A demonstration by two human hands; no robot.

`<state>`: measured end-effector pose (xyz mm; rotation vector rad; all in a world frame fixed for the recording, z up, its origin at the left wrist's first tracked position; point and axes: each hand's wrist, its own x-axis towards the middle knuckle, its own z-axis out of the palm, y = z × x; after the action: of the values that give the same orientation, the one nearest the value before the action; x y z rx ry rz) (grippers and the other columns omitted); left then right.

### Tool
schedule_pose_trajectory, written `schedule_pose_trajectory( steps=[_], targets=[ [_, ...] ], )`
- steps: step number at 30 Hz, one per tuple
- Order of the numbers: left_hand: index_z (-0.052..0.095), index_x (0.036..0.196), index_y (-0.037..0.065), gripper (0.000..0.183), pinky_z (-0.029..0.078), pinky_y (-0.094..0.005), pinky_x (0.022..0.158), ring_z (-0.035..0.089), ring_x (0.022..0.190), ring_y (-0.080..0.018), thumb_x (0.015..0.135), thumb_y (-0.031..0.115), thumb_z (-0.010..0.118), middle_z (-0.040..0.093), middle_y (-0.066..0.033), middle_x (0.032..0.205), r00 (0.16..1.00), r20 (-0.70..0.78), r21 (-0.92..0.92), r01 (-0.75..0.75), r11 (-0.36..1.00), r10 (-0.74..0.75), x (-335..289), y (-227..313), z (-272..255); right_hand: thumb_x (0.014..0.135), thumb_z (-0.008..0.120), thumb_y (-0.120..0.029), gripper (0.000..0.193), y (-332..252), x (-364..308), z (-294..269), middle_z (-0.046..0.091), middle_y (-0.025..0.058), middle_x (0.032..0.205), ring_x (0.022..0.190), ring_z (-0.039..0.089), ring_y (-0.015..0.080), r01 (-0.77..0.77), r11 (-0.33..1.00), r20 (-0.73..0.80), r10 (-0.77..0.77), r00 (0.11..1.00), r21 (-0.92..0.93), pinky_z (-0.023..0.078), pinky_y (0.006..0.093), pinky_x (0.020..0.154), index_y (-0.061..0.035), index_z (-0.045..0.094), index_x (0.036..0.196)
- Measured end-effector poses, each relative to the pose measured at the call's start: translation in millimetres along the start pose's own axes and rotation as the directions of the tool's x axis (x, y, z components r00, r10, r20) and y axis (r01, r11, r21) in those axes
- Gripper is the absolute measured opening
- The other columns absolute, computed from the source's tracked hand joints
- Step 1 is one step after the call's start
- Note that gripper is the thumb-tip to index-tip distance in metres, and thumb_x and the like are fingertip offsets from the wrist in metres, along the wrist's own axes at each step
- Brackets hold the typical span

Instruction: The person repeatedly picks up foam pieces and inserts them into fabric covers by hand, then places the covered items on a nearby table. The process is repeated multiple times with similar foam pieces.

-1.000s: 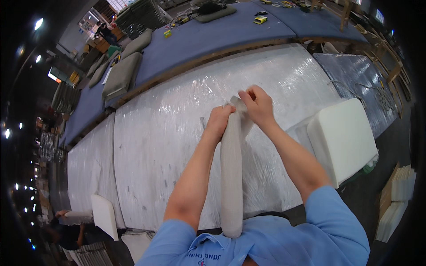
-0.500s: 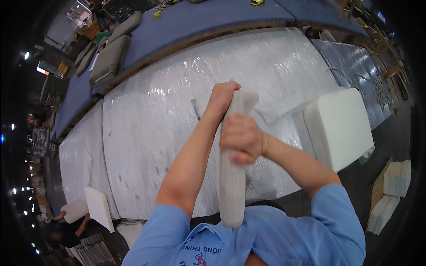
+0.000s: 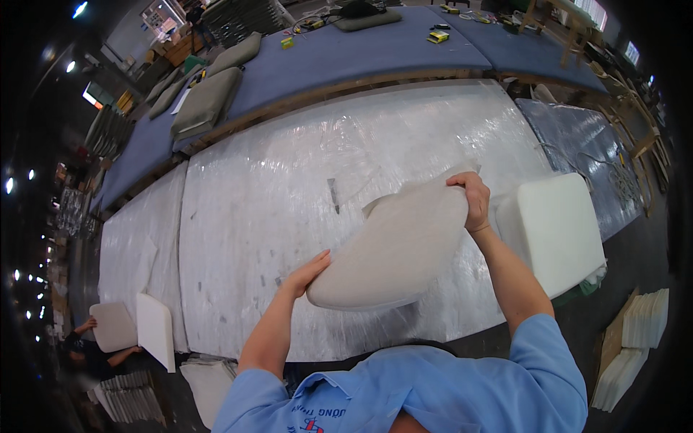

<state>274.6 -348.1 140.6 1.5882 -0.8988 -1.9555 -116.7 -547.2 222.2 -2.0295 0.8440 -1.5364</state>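
Note:
A pale beige seat cushion (image 3: 397, 249) with rounded corners is held tilted between my two hands, above the plastic-wrapped table (image 3: 260, 202). My left hand (image 3: 309, 274) supports its near left corner, with the fingers along the edge and partly hidden. At the far right corner, my right hand (image 3: 473, 200) grips the edge, where a loose flap of thin fabric (image 3: 462, 169) stands out. Right of my right forearm lies a thick white foam pad (image 3: 559, 227) on the table's edge.
Beyond the table runs a long blue-covered bench (image 3: 339, 54) with greenish cushions (image 3: 207, 101) on it. A coil of cord (image 3: 622, 180) lies at the right. White pads (image 3: 644, 321) are stacked low right. A co-worker (image 3: 90, 346) holds another cushion at the lower left.
The cushion has gone from upright and edge-on against my chest to tilted over the table. My hands have spread apart, the left one nearer and lower, the right one farther right.

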Motion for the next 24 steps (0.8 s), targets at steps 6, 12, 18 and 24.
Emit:
schedule_pose_trajectory(
  steps=[6, 12, 18, 24],
  targets=[
    [0.055, 0.151, 0.006, 0.06, 0.041, -0.0335, 0.112, 0.054, 0.134, -0.0207, 0.106, 0.046, 0.054, 0.058, -0.0133, 0.149, 0.979, -0.205, 0.014, -0.013, 1.0, 0.015, -36.7, 16.5, 22.2, 0.107, 0.036, -0.037, 0.054, 12.1, -67.5, -31.8, 0.074, 0.0137, 0.099, 0.091, 0.067, 0.0255, -0.308, 0.941, -0.174, 0.329, 0.928, 0.138, 0.051, 0.0369, 0.085, 0.0004, 0.074, 0.098],
    [0.072, 0.123, 0.006, 0.049, 0.053, -0.0322, 0.076, 0.067, 0.09, -0.0173, 0.104, 0.047, 0.054, 0.072, -0.0102, 0.107, 0.947, -0.32, 0.203, 0.046, 0.978, 0.022, -162.6, 37.4, 54.5, 0.111, 0.033, -0.059, 0.071, -12.2, -214.7, -46.6, 0.074, 0.0101, 0.1, 0.095, 0.068, 0.0206, -0.617, 0.216, 0.117, 0.884, 0.453, 0.757, 0.052, 0.0364, 0.088, -0.0002, 0.073, 0.103],
    [0.071, 0.116, 0.004, 0.048, 0.048, -0.029, 0.06, 0.063, 0.078, -0.0128, 0.107, 0.047, 0.051, 0.068, -0.0051, 0.096, 0.781, -0.624, 0.027, 0.04, 0.999, -0.015, -228.7, -42.2, 103.0, 0.109, 0.029, -0.065, 0.078, -79.1, -259.1, -23.5, 0.074, 0.0116, 0.103, 0.101, 0.068, 0.022, -0.7, 0.071, 0.25, 0.905, 0.345, 0.71, 0.052, 0.0375, 0.096, -0.0007, 0.072, 0.105],
    [0.069, 0.123, -0.003, 0.043, 0.046, -0.03, 0.096, 0.061, 0.105, -0.0163, 0.108, 0.035, 0.054, 0.07, -0.0083, 0.112, 0.658, -0.75, -0.019, -0.125, 0.992, 0.068, -237.3, -101.3, 122.3, 0.11, 0.043, -0.048, 0.062, -168.2, -195.4, -63.7, 0.074, 0.0128, 0.105, 0.103, 0.067, 0.0231, -0.602, 0.673, 0.249, 0.552, 0.796, 0.431, 0.049, 0.0354, 0.096, 0.0036, 0.075, 0.1]
  ],
)
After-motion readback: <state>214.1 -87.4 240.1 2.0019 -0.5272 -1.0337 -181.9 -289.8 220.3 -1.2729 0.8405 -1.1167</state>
